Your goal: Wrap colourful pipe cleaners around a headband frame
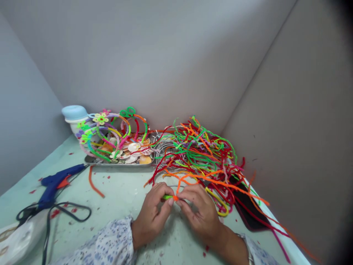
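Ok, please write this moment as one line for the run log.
left hand: pinches green pipe cleaner | right hand: pinches orange pipe cleaner | nearby: pipe cleaner pile, glue gun

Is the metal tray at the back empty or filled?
Filled. Shells and pipe-cleaner headbands cover the tray; only its front rim shows bare.

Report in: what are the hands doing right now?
Left hand pinching green stem. Right hand pinching orange stem, ends meeting between the hands. Stem pile close behind; glue gun off left, apart.
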`<action>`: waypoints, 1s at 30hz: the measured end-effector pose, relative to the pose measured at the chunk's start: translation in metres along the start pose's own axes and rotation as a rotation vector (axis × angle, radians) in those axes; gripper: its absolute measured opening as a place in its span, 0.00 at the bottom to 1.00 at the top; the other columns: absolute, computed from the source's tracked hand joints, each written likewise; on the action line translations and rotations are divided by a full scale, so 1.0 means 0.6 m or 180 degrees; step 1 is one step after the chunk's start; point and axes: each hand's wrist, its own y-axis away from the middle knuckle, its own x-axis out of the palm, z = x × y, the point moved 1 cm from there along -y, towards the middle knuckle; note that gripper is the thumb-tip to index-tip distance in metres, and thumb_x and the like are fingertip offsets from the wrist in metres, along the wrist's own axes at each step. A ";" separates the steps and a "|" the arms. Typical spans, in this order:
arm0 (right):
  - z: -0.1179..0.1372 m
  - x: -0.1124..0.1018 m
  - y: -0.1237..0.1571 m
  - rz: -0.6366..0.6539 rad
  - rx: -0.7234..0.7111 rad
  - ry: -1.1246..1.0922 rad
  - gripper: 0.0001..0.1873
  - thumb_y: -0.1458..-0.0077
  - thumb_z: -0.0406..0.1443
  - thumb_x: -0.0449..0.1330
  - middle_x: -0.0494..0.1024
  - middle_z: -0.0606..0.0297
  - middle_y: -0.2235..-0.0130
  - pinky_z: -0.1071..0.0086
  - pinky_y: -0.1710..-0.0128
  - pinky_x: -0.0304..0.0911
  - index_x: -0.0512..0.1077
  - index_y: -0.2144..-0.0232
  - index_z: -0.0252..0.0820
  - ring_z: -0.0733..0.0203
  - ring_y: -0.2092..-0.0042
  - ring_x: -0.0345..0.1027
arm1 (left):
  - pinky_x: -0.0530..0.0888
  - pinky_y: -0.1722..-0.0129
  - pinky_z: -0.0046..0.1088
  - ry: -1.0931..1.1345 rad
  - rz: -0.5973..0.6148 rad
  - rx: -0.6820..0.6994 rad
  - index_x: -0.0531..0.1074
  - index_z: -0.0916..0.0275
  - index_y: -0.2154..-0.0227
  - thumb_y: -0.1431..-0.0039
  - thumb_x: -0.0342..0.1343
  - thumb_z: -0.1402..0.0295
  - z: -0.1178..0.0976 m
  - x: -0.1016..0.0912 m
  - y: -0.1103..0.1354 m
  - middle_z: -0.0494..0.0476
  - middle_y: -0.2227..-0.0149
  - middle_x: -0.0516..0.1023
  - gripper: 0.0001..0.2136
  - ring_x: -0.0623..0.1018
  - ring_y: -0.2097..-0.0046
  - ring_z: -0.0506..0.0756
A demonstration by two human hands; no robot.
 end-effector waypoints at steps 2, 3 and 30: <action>0.001 -0.001 -0.001 -0.0001 -0.0006 0.0019 0.10 0.44 0.28 0.58 0.75 0.62 0.64 0.65 0.61 0.65 0.70 0.59 0.45 0.59 0.61 0.69 | 0.64 0.64 0.31 -0.0007 -0.0014 -0.0023 0.66 0.62 0.68 0.36 0.44 0.66 0.001 0.001 0.001 0.54 0.70 0.68 0.08 0.69 0.66 0.54; 0.002 -0.002 -0.001 -0.0004 -0.0013 0.0033 0.10 0.44 0.28 0.58 0.75 0.62 0.64 0.65 0.61 0.65 0.70 0.59 0.45 0.59 0.62 0.69 | 0.64 0.64 0.31 -0.0007 -0.0010 -0.0022 0.66 0.62 0.68 0.36 0.45 0.66 0.001 0.001 0.001 0.54 0.70 0.68 0.08 0.69 0.66 0.54; 0.000 -0.008 -0.011 0.0504 0.0298 -0.0243 0.07 0.41 0.31 0.54 0.73 0.61 0.63 0.64 0.60 0.62 0.68 0.60 0.42 0.57 0.60 0.67 | 0.64 0.65 0.32 -0.0174 -0.0001 0.0049 0.66 0.62 0.68 0.36 0.45 0.68 0.004 0.005 0.000 0.54 0.70 0.69 0.08 0.69 0.66 0.54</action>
